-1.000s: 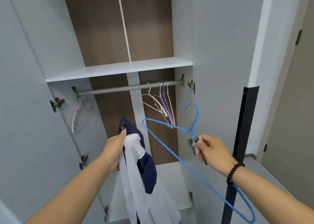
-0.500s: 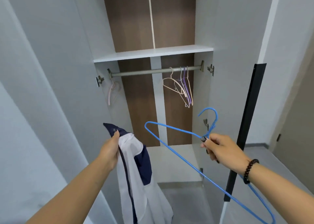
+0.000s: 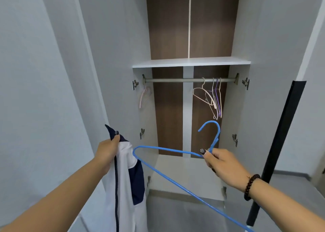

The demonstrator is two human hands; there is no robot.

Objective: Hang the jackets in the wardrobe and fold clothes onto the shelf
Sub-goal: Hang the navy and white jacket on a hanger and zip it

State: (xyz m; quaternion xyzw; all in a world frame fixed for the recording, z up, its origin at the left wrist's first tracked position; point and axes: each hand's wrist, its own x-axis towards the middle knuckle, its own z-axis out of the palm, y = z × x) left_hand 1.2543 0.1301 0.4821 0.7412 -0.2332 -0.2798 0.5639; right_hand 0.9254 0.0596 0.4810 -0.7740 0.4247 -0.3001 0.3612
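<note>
left hand (image 3: 107,152) pinches the jacket (image 3: 124,182) at its collar, at 8 o'clock; the garment hangs limp, zip open. right hand (image 3: 221,163) curls round the neck of the hanger (image 3: 168,177), at 5 o'clock, hook up. risk: thin slick wire could snag the zip or slide out of a sleeve, and a one-point collar grip lets the cloth twist. jacket is soft white and navy fabric; hanger is blue coated wire, triangular. rail (image 3: 190,80) at 12 o'clock is a dull metal tube, holding pale wire hangers (image 3: 211,98); shelf (image 3: 191,62) above it is flat white board.

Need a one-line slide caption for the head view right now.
Left hand grips white-and-navy jacket; right hand holds blue hanger before open wardrobe's rail.
</note>
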